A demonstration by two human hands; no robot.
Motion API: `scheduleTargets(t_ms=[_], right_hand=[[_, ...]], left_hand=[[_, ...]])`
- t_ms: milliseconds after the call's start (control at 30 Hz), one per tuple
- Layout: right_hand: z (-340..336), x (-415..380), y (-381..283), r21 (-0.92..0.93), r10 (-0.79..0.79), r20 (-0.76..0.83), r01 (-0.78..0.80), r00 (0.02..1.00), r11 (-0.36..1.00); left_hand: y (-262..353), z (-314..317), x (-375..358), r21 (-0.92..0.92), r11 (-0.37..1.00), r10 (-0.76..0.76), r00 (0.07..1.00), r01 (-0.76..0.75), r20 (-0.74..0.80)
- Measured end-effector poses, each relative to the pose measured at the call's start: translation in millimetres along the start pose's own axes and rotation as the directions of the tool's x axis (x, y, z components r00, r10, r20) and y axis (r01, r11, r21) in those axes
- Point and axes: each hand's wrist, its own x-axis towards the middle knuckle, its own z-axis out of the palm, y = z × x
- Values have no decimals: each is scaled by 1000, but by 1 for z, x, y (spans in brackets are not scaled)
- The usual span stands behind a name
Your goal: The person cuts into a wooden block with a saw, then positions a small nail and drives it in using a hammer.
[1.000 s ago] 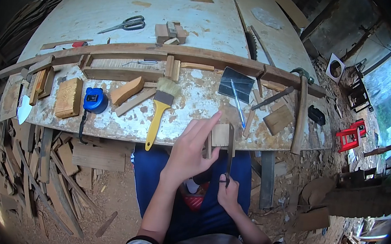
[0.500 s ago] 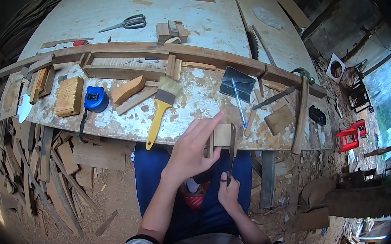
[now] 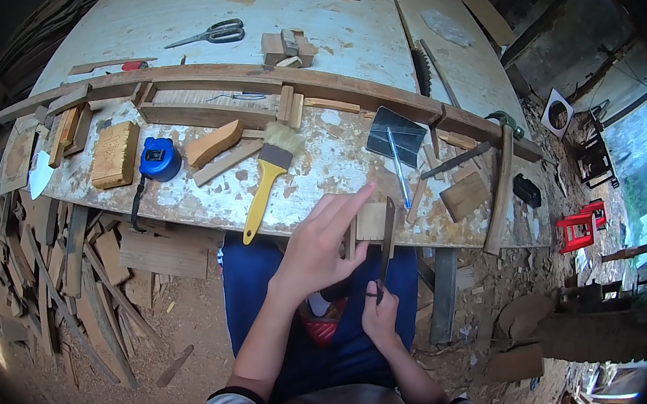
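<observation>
At the bench's front edge, my left hand point(image 3: 327, 238) lies against the left side of a small wooden block point(image 3: 371, 222), thumb below and fingers reaching over it, gripping it. A narrow dark blade point(image 3: 388, 237) stands along the block's right side. Its lower end is in my right hand point(image 3: 380, 312), which is closed around it over my right thigh. Beyond the block lie a dark square plate point(image 3: 395, 137) and a blue-and-clear pen point(image 3: 398, 167). A yellow-handled brush point(image 3: 266, 187) rests to the left of my left hand.
A long wooden rail point(image 3: 227, 71) crosses the bench. Left are a blue tape measure point(image 3: 159, 159), a wood block point(image 3: 115, 156) and a putty knife point(image 3: 40, 174). Scissors point(image 3: 211, 33) lie behind the rail. A hammer point(image 3: 500, 190) lies right. Wood scraps point(image 3: 101, 296) cover the floor.
The view has shifted very slightly. Both hands, the block and the blade keep nearly the same places.
</observation>
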Motion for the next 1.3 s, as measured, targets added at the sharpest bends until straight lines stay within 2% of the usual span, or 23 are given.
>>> scheduleTargets(t_ms=[100, 267, 400, 733, 833, 967, 1033, 1300], right_hand=[[2, -4, 9, -46, -51, -22, 50, 998, 998], [-2, -1, -1, 6, -11, 18, 11, 1000, 1000], [2, 0, 14, 7, -65, 20, 65, 998, 998], [2, 11, 11, 20, 26, 56, -28, 998, 999], [-6, 14, -15, 8, 51, 58, -52, 997, 999], [1, 19, 5, 35, 7, 21, -8, 1000, 999], [-2, 25, 2, 33, -20, -12, 20, 1000, 999], [-2, 13, -4, 1, 12, 2, -12, 1000, 1000]], left_hand=[[0, -1, 0, 0, 1000, -5, 1000, 5, 8], [-1, 0, -1, 6, 1000, 6, 1000, -6, 8], [0, -1, 1, 0, 1000, 18, 1000, -18, -2], [-1, 1, -1, 0, 999, 33, 999, -33, -28], [-5, 4, -1, -8, 998, 54, 997, -55, -47], [1, 4, -1, -2, 1000, 29, 1000, -29, -10], [-3, 4, -1, 21, 999, 41, 998, -40, -42], [-3, 5, -1, 23, 1000, 9, 999, -8, -46]])
